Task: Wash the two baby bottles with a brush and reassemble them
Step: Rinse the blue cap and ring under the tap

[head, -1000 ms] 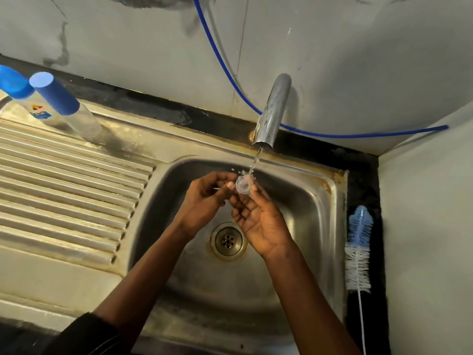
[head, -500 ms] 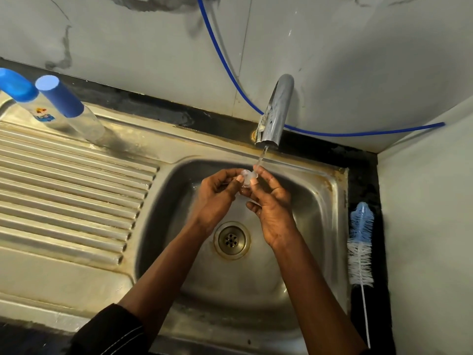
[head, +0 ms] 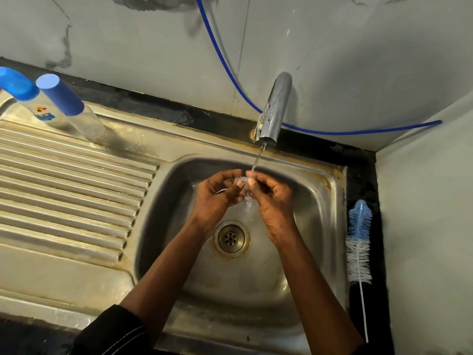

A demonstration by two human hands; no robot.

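1. The left hand [head: 217, 198] and the right hand [head: 273, 201] meet over the sink [head: 320, 201], fingertips together. Both pinch a small clear part [head: 243, 181] between them, with curled fingers and thumbs clamped on it.
2. Just above the right hand's fingertips, a thin stream of water [head: 257, 160] falls from the tap [head: 273, 108] onto the pinched part.
3. The drain [head: 231, 238] lies below the hands, between the two wrists.
4. The two bottles [head: 69, 106] stand well apart from the left hand, far out to its left at the back of the ribbed draining board [head: 64, 188]. Both have blue caps on.
5. The brush [head: 358, 242] lies on the dark ledge beyond the right hand, outside the sink's right rim, with its bristled end pointing away from the person.
6. A blue hose [head: 230, 80] runs along the wall behind the tap.
7. A dark sleeve [head: 112, 331] covers the left arm near the elbow.
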